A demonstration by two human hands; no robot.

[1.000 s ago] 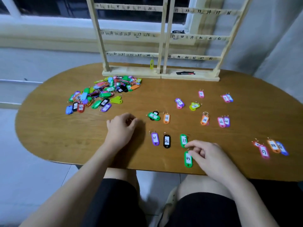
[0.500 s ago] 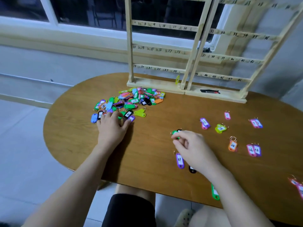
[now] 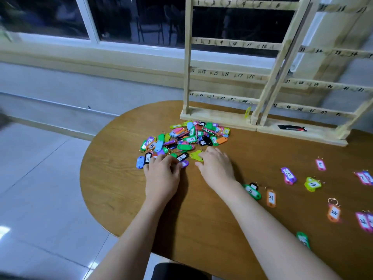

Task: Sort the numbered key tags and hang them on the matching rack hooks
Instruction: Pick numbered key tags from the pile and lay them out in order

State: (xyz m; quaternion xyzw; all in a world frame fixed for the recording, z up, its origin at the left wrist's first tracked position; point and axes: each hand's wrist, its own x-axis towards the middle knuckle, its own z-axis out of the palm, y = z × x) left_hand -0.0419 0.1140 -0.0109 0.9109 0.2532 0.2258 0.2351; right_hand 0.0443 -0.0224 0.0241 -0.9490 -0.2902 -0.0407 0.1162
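A heap of coloured numbered key tags (image 3: 187,138) lies on the wooden table (image 3: 113,178) in front of the wooden rack (image 3: 270,77), whose rails carry handwritten numbers. My left hand (image 3: 161,178) lies palm down at the heap's near edge, fingers spread over a few tags. My right hand (image 3: 217,168) lies beside it, fingertips touching a yellow-green tag (image 3: 195,155). Sorted tags lie apart on the right: green and orange ones (image 3: 260,195), a purple 13 (image 3: 288,175), a yellow 14 (image 3: 312,184), a pink 5 (image 3: 320,164), an orange 25 (image 3: 334,213).
A single yellow tag (image 3: 247,112) hangs low on the rack near its centre posts. A black and red pen-like object (image 3: 292,128) lies on the rack's base. More pink tags (image 3: 364,177) sit at the right edge. The table's rounded left end borders tiled floor.
My right hand has left the sorted tags and moved left to the heap, beside my left hand. The view has swung left and closer to the heap.
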